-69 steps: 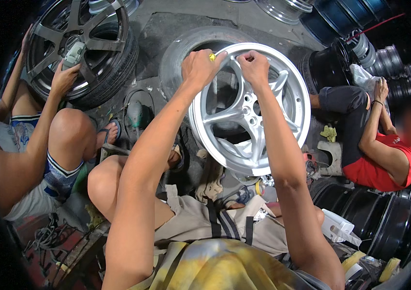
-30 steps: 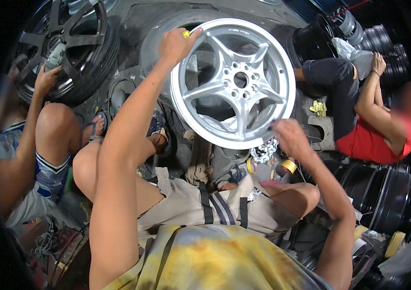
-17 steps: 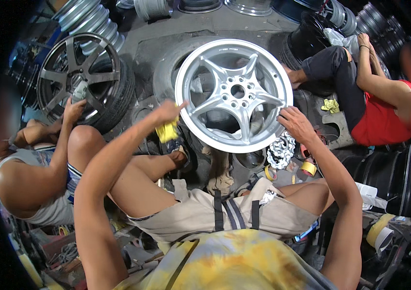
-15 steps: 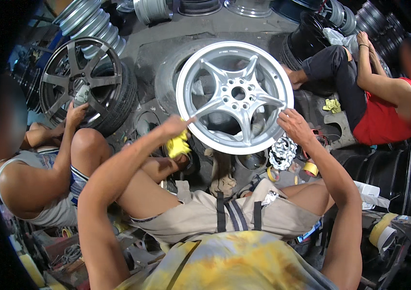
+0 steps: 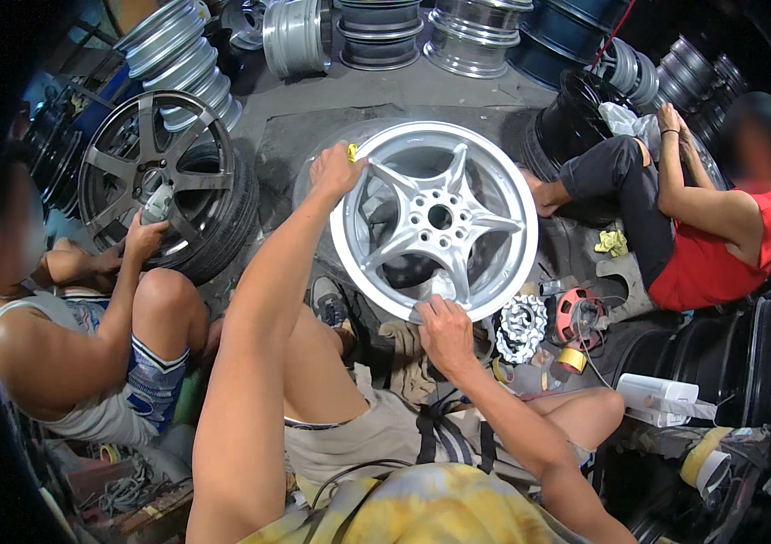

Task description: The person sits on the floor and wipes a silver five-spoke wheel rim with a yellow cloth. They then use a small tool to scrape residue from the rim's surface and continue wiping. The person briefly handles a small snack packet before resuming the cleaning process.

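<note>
In front of me is a silver alloy wheel (image 5: 494, 186) with star-shaped spokes and several bolt holes around its hub. It rests tilted over a dark tyre, much of which it hides. My left hand (image 5: 336, 169) is closed at the wheel's upper left edge; a bit of yellow cloth (image 5: 353, 152) pokes out past its fingers. At the near edge of the rim, my right hand (image 5: 447, 335) grips with its fingers over the lip and its palm below.
On my left a person holds a grey tool (image 5: 158, 205) against a dark wheel (image 5: 104, 172). Another person in a red top (image 5: 721, 254) sits at right. Wheels are stacked behind (image 5: 381, 36). Tape (image 5: 571, 360) and a chrome ring (image 5: 521, 331) lie near my right knee.
My left hand, with the yellow cloth, has gone up along the wheel's left edge. My right hand has shifted from the right edge to the near edge. The wheel has turned slightly counterclockwise.
</note>
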A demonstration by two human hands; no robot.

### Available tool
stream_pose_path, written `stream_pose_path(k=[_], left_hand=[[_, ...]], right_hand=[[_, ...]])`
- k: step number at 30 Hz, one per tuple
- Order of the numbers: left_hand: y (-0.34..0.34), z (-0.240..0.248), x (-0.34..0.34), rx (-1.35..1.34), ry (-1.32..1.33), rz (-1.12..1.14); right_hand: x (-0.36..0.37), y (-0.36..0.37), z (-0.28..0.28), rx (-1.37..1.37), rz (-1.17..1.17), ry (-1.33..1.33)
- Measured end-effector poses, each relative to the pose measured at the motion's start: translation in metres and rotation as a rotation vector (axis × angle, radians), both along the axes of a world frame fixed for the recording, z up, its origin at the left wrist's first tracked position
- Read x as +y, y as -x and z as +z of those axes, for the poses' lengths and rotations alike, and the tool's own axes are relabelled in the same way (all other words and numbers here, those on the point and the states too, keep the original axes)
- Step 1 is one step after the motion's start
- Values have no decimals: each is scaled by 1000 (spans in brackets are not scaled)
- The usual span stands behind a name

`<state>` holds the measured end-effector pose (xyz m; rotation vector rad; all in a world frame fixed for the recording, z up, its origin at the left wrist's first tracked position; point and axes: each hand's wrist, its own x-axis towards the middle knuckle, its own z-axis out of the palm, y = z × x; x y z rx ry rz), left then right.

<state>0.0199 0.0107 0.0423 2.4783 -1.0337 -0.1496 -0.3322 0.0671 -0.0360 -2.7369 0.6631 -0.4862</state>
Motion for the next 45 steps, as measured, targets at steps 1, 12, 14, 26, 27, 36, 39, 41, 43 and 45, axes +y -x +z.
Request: stream_pose_path(k=[1, 12, 14, 26, 27, 36, 39, 41, 43, 45], left_hand=[[-2, -2, 0, -30, -14, -27], [-11, -10, 29, -16, -225, -118], [-8, -8, 34, 1, -231, -133], [-8, -10, 38, 23, -262, -135], [-7, -10, 37, 38, -305, -117], [-4, 3, 41, 108, -331, -93], [-3, 5, 38, 145, -351, -102], [-1, 4, 38, 135, -341, -106], [-1, 4, 39, 133, -330, -99], [0, 4, 40, 131, -331, -92]], right_hand=[[0, 3, 2, 27, 3, -15], [-163, 86, 33, 421, 274, 448], [-165, 80, 35, 355, 387, 454], [-213, 56, 35, 623, 634, 381], [-212, 53, 35, 611, 618, 234], [-184, 56, 46, 557, 517, 163], [-183, 57, 48, 585, 402, 353], [-182, 52, 48, 568, 388, 390], [-176, 47, 44, 692, 362, 393], [-164, 47, 38, 560, 506, 87]])
